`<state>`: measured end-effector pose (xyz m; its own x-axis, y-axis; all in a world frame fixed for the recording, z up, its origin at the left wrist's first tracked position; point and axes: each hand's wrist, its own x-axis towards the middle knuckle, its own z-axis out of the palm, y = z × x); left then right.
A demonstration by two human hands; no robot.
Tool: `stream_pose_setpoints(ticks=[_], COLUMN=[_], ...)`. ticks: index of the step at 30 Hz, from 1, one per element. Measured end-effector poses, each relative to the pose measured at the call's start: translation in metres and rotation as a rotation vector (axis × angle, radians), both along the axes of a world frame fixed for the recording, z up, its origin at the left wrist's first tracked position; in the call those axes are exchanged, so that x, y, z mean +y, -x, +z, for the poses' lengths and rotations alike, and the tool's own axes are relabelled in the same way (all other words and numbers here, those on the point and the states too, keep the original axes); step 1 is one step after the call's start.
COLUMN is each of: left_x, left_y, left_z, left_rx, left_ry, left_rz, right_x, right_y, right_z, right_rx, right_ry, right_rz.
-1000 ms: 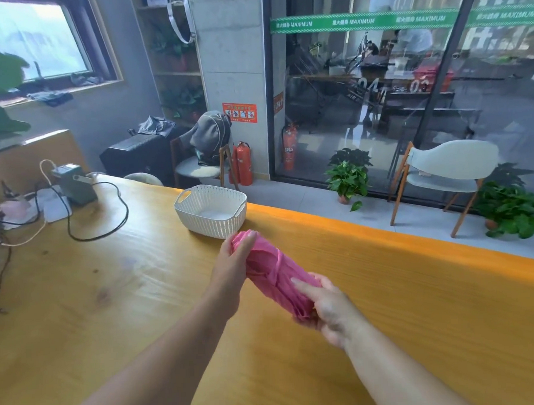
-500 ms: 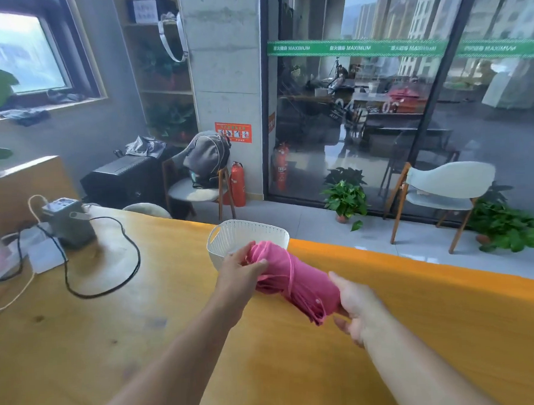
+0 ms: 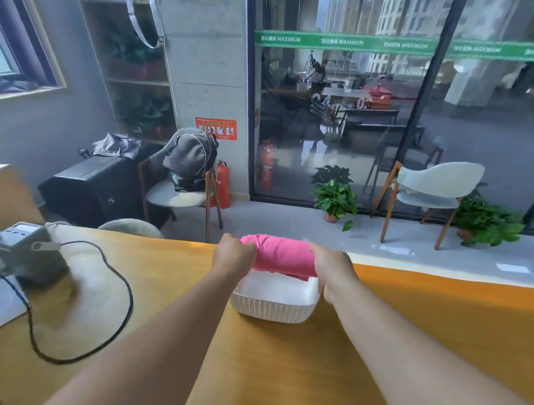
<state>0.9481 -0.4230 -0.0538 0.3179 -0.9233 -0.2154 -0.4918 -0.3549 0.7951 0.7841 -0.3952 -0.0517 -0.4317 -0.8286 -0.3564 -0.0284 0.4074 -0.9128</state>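
Yellow-wood table [image 3: 267, 370] is spread across the lower frame, w/ a glass-walled office bkgd above. At far left, a grey device [image 3: 26, 249] is set on the table, and a black cable [image 3: 126, 300] is looped from it toward ctr. Left of ctr, the left hand [image 3: 233, 256] is seen from behind, fingers curled tight round the left end of a rolled pink cloth [image 3: 280, 255]. The cloth is held horizontal at frame ctr, directly over the open top of a white ribbed basket [image 3: 273, 306] set near the table's far edge. Whether cloth and rim touch can't be told. Right of ctr, the right hand [image 3: 332, 263] is wrapped round the cloth's right end. At right, a pale chair [image 3: 436, 188] and potted plants [image 3: 487, 223] are seen on the floor beyond.

Step judged in hand: setting the cloth into the basket. To be done well, the cloth should be lowered level and lined up w/ the basket's longer side. Both ends should be let go only once the bottom is reached, so the roll isn't sprung open. Little downward force should be used, as the light basket could be nudged toward the nearby edge.
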Motion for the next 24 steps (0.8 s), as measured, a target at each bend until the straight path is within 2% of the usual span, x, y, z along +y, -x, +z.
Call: stream_pose_setpoints(ticks=[3, 8, 11, 14, 20, 24], left_x=[-0.02, -0.03, -0.036, -0.034, -0.027, -0.024], left_y=[-0.001, 0.011, 0.018, 0.019, 0.024, 0.027], left_z=[-0.012, -0.029, -0.039, -0.054, -0.068, -0.072], left_rx=[-0.082, -0.116, -0.223, -0.201, -0.153, -0.157], left_ry=[-0.03, -0.033, -0.076, -0.062, -0.032, -0.061], left_rz=[0.007, 0.003, -0.048, -0.032, -0.004, -0.068], right_x=[-0.014, -0.025, -0.026, -0.027, -0.028, -0.027], right_y=[-0.001, -0.003, -0.004, -0.009, -0.025, -0.032], right_z=[-0.012, -0.032, -0.038, -0.038, -0.05, -0.063], right_rx=[0.132, 0.371, 0.52, 0.642, 0.731, 0.803], right_ry=[-0.014, -0.097, -0.141, -0.181, -0.242, -0.303], right_rz=[0.03, 0.068, 0.12, 0.191, 0.326, 0.462])
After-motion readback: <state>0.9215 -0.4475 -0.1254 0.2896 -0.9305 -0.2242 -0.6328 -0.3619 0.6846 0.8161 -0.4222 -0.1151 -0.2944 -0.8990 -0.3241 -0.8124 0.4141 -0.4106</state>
